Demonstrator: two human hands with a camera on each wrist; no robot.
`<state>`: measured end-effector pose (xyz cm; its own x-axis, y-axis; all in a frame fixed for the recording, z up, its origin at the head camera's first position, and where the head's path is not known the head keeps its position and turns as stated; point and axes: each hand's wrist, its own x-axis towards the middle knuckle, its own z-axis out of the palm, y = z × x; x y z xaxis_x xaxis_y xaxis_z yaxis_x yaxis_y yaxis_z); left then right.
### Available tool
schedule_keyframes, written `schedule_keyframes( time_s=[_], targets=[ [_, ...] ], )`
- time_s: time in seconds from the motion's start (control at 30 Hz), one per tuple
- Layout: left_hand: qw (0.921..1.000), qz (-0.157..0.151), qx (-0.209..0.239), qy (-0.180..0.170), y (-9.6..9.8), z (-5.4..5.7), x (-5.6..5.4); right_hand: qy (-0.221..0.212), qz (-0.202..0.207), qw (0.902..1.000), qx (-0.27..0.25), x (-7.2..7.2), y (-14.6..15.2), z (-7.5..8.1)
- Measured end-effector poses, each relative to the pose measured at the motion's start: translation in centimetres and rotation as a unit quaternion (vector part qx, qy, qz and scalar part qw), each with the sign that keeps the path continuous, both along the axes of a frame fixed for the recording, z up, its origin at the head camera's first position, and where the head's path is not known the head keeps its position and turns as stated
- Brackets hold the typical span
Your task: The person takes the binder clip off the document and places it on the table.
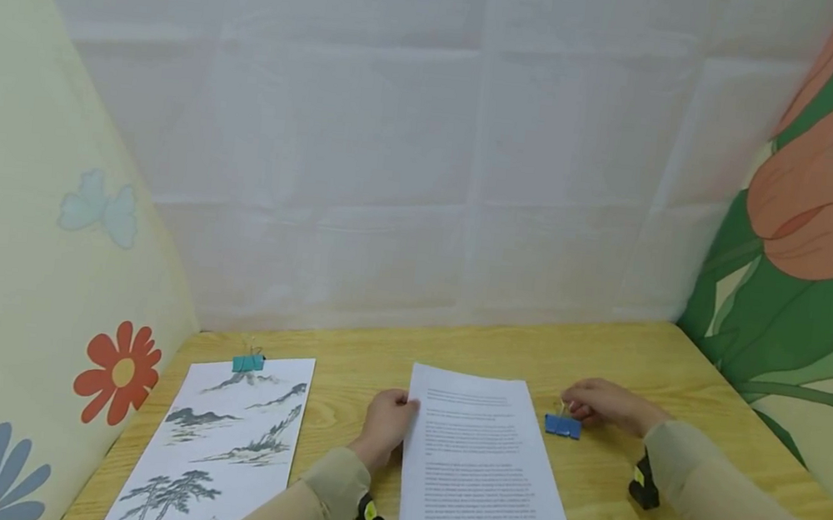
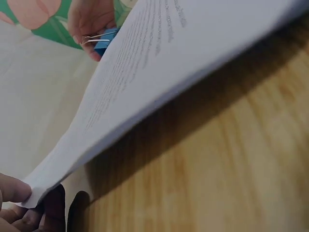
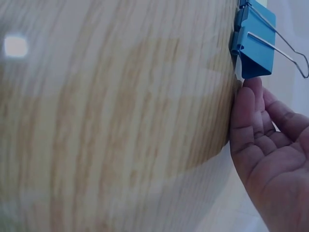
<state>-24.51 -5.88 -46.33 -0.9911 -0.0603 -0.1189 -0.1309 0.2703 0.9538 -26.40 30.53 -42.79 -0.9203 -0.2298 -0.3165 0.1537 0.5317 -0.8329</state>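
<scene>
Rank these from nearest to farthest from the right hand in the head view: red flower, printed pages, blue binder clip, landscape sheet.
1. Blue binder clip: right side, at the right hand's fingertips.
2. Printed pages: middle, just left of the clip.
3. Landscape sheet: left side.
4. Red flower: farther left.

Head cam's evenly lit but a bit dim, w/ the printed paper (image 1: 475, 471) too soft to read; L wrist cam gets dark shadow under it on the table (image 2: 231, 159), R wrist cam bright glare upper L & bowed edges.
</scene>
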Motion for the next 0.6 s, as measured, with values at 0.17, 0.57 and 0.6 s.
schedule_keyframes(
  time_s=[0.17,0.57,0.6],
  targets=[
    [0.999,-0.042,0.008,-0.015,-0.5,0.4,0.1,0.001,-0.006,0.9999,0.011,0.0,-0.1,0.1],
    [0.9957,-0.087,0.018,-0.025,-1.4,1.7,0.9,0.06,-0.004,0.9974,0.039,0.1,-0.2,0.3],
    [0.9956,-0.089,0.018,-0.024,-1.5,1.7,1.0,0.064,-0.005,0.9972,0.038,0.1,-0.4,0.4]
  ],
)
